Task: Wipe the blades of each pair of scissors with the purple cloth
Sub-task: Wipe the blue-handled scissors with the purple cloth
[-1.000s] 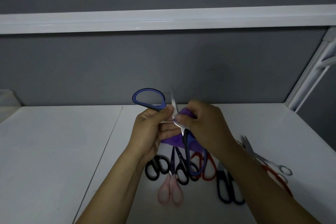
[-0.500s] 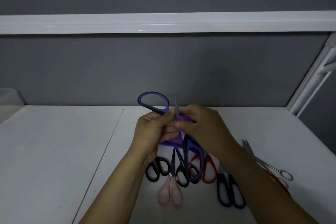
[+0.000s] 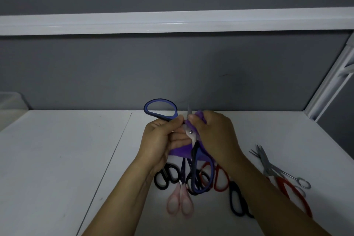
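Note:
I hold a pair of blue-handled scissors [image 3: 160, 109] spread wide open above the white table. My left hand [image 3: 162, 138] grips them near the pivot, one handle loop pointing up-left, the other loop hanging down. My right hand [image 3: 214, 134] pinches the purple cloth [image 3: 182, 152] around the upright blade, whose tip shows above my fingers. Most of the cloth is hidden between my hands.
Several scissors lie on the table [image 3: 57, 159] below my hands: black [image 3: 164, 177], pink [image 3: 180, 203], red [image 3: 221, 179], dark blue [image 3: 237, 203]. Silver scissors [image 3: 277, 168] and red-handled ones [image 3: 293, 193] lie at the right. A grey wall and white shelf edge stand behind.
My right hand slid the cloth up the blade toward its tip. The scissors and both hands shifted slightly.

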